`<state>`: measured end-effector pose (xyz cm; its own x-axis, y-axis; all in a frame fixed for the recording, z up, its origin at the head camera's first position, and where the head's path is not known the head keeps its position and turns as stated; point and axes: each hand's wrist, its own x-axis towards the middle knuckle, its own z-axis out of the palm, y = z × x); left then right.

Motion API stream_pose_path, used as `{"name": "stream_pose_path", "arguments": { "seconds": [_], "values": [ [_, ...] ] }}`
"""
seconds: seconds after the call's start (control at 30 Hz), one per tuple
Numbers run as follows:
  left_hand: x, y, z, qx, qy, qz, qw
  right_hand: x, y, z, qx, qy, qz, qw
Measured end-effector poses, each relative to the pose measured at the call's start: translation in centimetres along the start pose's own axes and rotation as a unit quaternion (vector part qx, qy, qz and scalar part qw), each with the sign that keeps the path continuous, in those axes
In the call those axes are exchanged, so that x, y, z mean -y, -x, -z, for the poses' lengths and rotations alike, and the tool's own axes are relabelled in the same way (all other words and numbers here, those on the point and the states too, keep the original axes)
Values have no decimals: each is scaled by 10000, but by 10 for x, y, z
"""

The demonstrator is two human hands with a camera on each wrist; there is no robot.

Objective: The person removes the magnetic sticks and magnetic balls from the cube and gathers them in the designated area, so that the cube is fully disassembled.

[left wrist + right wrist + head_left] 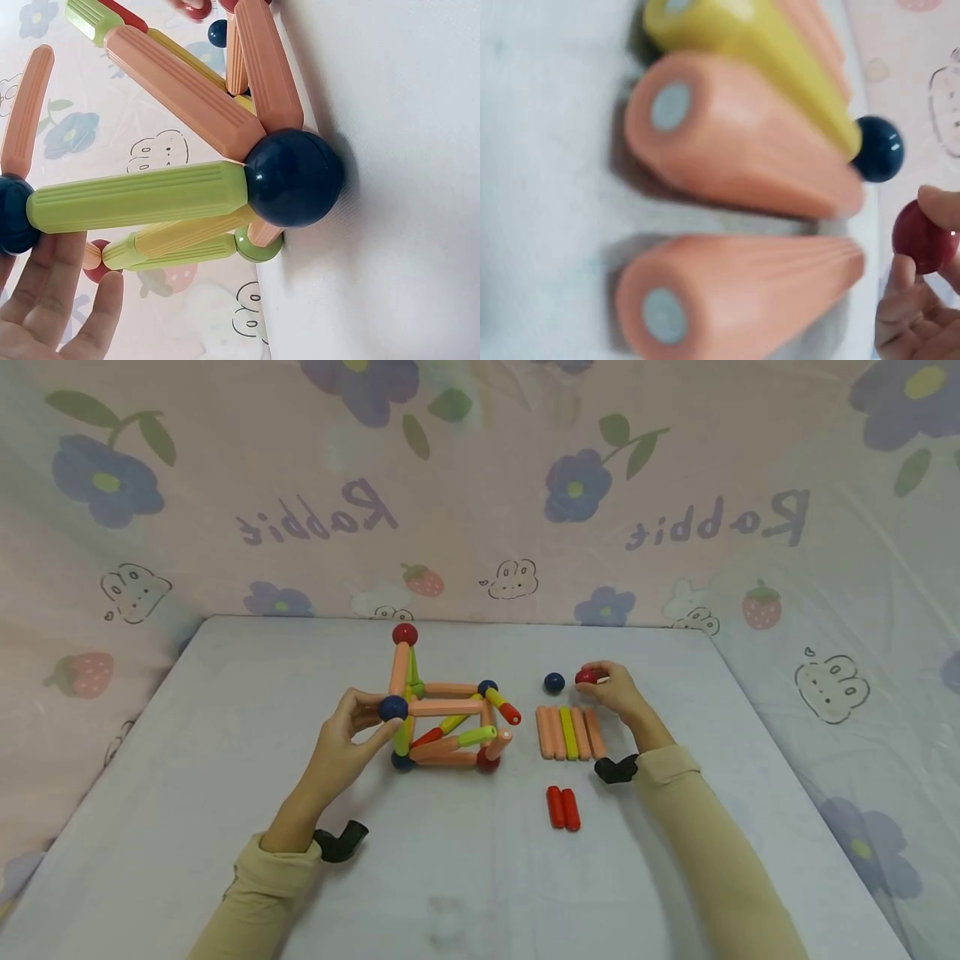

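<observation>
A frame of magnetic sticks and balls stands on the table, with orange, green, yellow and red sticks. My left hand (pixel 339 758) holds the dark blue ball (pixel 393 708) at its upper near left corner, between thumb and fingers. From that ball an orange stick (pixel 446 707) runs right and another rises to a red ball (pixel 405 634). A lower blue ball (pixel 295 178) touches the table in the left wrist view. To the right, my right hand (pixel 621 695) pinches a loose red ball (pixel 922 238) between thumb and fingertips, beside a loose blue ball (pixel 554 683).
Several orange sticks (pixel 547 732) and one yellow stick (pixel 570 733) lie in a row right of the frame. Two red sticks (pixel 556 807) lie nearer on the white table (pixel 420 877). A printed curtain (pixel 465 510) hangs behind the table's far edge.
</observation>
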<state>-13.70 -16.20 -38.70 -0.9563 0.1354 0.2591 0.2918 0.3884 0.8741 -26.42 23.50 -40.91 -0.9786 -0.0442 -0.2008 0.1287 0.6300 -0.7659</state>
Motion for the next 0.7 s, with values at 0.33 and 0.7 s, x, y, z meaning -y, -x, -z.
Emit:
{"name": "stream_pose_path", "arguments": {
  "seconds": [0.33,0.7],
  "values": [
    [1,0,0,19,-68,14,10000,-11,-15,-8,-67,232,-142,9996],
    [2,-1,0,3,-53,19,10000,-3,-9,-6,-196,420,15,9989]
  ]
}}
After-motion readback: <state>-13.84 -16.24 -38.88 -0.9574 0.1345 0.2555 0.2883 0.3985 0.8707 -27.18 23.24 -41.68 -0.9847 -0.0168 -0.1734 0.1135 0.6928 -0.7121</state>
